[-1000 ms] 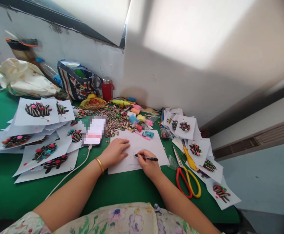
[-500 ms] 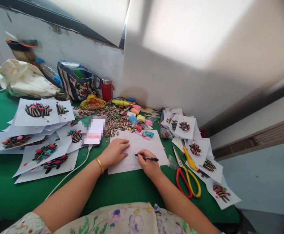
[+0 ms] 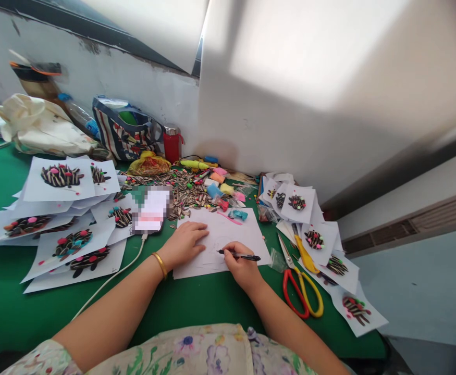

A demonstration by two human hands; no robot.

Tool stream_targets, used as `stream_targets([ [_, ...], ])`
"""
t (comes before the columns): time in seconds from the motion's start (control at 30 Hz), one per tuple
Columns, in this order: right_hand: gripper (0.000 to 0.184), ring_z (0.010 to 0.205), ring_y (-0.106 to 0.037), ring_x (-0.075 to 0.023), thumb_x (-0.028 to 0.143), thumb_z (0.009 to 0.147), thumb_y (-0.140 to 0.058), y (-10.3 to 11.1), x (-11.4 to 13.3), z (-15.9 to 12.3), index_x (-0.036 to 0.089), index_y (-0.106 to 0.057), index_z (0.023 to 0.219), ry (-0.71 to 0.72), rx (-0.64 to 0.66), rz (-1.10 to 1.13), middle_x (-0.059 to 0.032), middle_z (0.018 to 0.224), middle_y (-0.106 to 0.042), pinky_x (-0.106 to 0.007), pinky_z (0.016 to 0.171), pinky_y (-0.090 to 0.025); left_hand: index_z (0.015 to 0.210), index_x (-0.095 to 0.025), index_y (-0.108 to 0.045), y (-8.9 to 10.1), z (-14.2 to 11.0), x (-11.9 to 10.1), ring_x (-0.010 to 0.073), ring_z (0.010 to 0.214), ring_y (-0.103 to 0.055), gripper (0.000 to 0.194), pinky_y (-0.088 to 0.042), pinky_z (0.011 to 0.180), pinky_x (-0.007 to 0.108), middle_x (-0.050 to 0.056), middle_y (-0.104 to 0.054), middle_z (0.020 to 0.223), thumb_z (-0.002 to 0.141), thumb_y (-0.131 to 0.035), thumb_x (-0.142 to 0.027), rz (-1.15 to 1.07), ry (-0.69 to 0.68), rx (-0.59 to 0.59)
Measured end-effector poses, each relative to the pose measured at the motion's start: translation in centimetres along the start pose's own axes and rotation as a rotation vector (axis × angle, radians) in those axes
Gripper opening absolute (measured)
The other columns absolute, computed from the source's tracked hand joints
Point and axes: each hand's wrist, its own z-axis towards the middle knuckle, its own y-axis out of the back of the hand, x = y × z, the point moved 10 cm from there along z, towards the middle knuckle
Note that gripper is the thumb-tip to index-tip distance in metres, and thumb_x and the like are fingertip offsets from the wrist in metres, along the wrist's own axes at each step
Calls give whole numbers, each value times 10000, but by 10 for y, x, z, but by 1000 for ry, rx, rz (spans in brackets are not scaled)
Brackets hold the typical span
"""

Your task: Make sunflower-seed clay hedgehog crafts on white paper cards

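Observation:
White paper (image 3: 247,234) lies on the green table in front of me, with faint pen lines near its middle. My right hand (image 3: 241,263) is closed around a black pen (image 3: 245,256), whose tip is at the paper by those lines. Flat on the paper's left part rests my left hand (image 3: 184,242), fingers stretched out and holding nothing. Beyond the hands, a pink strip (image 3: 230,218) and a small teal packet (image 3: 238,214) sit at the sheet's far edge.
Red-and-yellow scissors (image 3: 300,281) and a yellow-handled tool (image 3: 306,254) lie at right. Sheets with seed pictures are stacked at left (image 3: 71,245) and right (image 3: 317,239). Sunflower seeds (image 3: 184,190), clay packets (image 3: 214,191) and a charging phone (image 3: 151,211) lie beyond; a red flask (image 3: 171,146) stands behind.
My right hand has shifted slightly to the right with the pen, which now leans a little lower. My left hand stays in place.

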Motion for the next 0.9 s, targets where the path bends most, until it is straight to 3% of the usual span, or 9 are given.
stream_targets([
  [0.2,152,748,-620,-172,240,854,-542,-13,2,0,216,-691,865,6,85,-38,-18,809,-690,-264,663,-475,1200,-217,-668,1,0,-1,289,1222,-521,415,-377,1072,460,102,-593,1332,786,-672,-255,-2,-2,2],
  [0.9,147,740,-606,-170,240,848,-542,-10,-1,2,213,-686,855,-3,67,-28,-13,807,-681,-273,679,-462,1206,-215,-664,0,0,0,288,1230,-515,427,-369,1078,459,103,-589,1337,782,-682,-260,-5,-1,5],
])
